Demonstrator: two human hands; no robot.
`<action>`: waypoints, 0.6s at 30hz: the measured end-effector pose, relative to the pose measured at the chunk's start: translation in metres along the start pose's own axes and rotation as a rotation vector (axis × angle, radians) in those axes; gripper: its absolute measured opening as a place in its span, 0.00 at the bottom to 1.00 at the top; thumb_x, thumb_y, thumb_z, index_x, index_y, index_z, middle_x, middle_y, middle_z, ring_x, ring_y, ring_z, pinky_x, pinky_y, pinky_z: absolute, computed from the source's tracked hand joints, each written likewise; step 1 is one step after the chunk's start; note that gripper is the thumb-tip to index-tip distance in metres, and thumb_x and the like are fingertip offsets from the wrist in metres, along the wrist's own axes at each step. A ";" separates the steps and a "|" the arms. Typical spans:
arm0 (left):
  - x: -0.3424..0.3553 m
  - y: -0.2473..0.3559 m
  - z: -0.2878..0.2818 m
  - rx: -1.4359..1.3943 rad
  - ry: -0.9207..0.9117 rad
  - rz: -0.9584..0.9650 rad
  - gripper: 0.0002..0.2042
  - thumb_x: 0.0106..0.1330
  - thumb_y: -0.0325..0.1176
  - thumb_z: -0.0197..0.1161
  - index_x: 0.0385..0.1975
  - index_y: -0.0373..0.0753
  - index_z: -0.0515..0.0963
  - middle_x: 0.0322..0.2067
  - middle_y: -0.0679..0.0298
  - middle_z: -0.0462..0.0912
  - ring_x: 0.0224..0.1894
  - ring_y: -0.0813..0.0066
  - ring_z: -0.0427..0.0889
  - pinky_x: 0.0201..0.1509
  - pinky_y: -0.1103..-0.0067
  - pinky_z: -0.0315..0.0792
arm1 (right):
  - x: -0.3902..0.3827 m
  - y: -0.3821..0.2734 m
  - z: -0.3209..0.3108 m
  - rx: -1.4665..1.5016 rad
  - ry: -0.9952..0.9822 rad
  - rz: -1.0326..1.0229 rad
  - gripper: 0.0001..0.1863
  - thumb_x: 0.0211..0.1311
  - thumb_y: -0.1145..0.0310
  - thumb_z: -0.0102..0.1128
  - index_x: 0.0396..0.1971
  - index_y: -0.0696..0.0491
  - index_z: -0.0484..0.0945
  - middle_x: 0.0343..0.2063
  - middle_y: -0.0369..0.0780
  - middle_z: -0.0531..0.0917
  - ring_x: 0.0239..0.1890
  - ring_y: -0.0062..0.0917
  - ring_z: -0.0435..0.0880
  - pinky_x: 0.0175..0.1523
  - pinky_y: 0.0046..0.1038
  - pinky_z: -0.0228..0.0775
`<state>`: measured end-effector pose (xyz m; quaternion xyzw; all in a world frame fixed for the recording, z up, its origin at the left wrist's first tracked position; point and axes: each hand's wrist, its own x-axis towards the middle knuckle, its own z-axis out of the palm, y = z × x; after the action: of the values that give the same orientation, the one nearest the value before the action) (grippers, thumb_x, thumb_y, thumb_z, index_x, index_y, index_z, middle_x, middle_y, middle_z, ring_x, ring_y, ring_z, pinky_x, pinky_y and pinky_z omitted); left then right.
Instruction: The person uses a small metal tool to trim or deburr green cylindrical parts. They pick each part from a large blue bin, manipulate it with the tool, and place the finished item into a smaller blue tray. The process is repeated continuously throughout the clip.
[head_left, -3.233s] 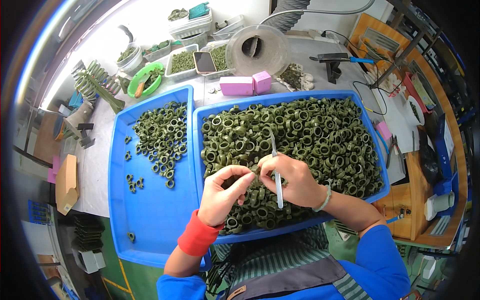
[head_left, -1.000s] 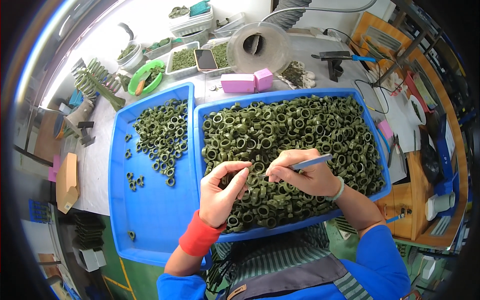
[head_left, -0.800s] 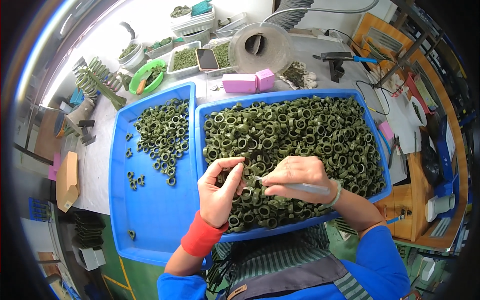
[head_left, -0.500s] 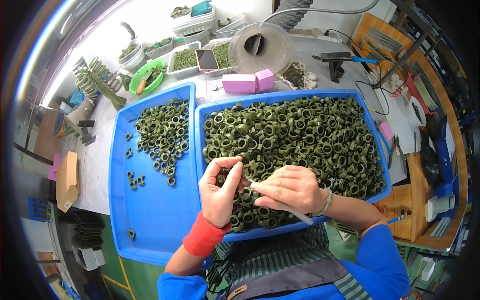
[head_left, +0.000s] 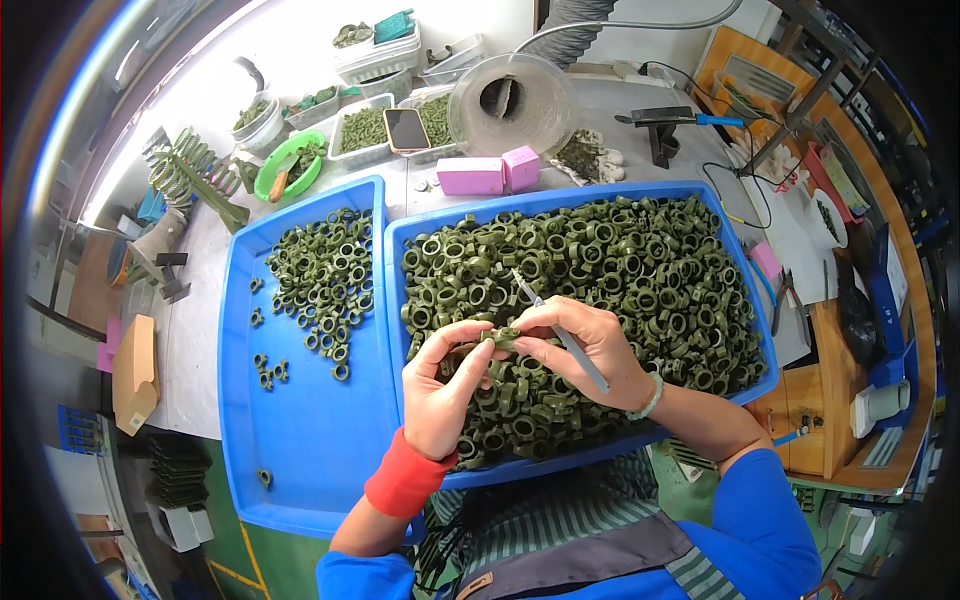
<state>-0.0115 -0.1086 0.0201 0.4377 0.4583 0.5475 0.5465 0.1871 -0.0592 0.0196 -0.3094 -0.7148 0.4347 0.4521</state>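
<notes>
My left hand (head_left: pixel 437 400), with a red wristband, pinches a small dark green ring part (head_left: pixel 500 338) between thumb and fingertips. My right hand (head_left: pixel 592 345) has its thumb and index fingertip on the same part from the other side. Tucked along its fingers is a slim grey-handled craft knife (head_left: pixel 578 352), its narrow metal tip pointing up and away from me. Both hands are above the right blue tray (head_left: pixel 590 192), which is heaped with similar green rings (head_left: pixel 650 290). To the left stands another blue tray (head_left: pixel 300 440) with a smaller pile of rings (head_left: pixel 325 265).
Behind the trays are pink blocks (head_left: pixel 470 176), a phone (head_left: pixel 407 130), a clear plastic tub (head_left: pixel 512 105) and a green bowl (head_left: pixel 291 166) holding a wooden-handled tool. A stained glove (head_left: pixel 590 157) lies farther right. Pliers (head_left: pixel 788 297) rest beside the right tray.
The knife has swung in my right hand: its tip was at the part and now points away. My right thumb and index finger have come onto the ring.
</notes>
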 end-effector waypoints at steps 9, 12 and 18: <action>0.001 -0.006 -0.001 0.294 -0.009 0.300 0.10 0.63 0.19 0.68 0.44 0.33 0.81 0.43 0.60 0.84 0.45 0.76 0.82 0.50 0.81 0.75 | -0.001 -0.006 -0.002 0.186 -0.093 0.202 0.09 0.66 0.75 0.63 0.45 0.57 0.80 0.35 0.33 0.80 0.37 0.13 0.79 0.43 0.19 0.73; 0.001 -0.005 0.000 0.324 -0.017 0.324 0.10 0.62 0.19 0.69 0.43 0.33 0.81 0.43 0.59 0.84 0.46 0.74 0.82 0.52 0.79 0.75 | -0.002 -0.002 -0.005 0.228 -0.128 0.224 0.09 0.68 0.77 0.60 0.46 0.57 0.79 0.39 0.32 0.79 0.37 0.11 0.76 0.42 0.17 0.71; 0.000 -0.002 -0.004 0.193 -0.049 0.128 0.08 0.66 0.20 0.67 0.44 0.32 0.81 0.42 0.63 0.84 0.41 0.80 0.82 0.46 0.83 0.75 | 0.000 -0.004 -0.009 0.331 -0.163 0.310 0.09 0.68 0.77 0.60 0.46 0.57 0.80 0.37 0.30 0.79 0.36 0.08 0.75 0.41 0.15 0.68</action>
<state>-0.0149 -0.1087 0.0171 0.5299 0.4666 0.5238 0.4766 0.1955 -0.0580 0.0253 -0.3011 -0.6119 0.6337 0.3652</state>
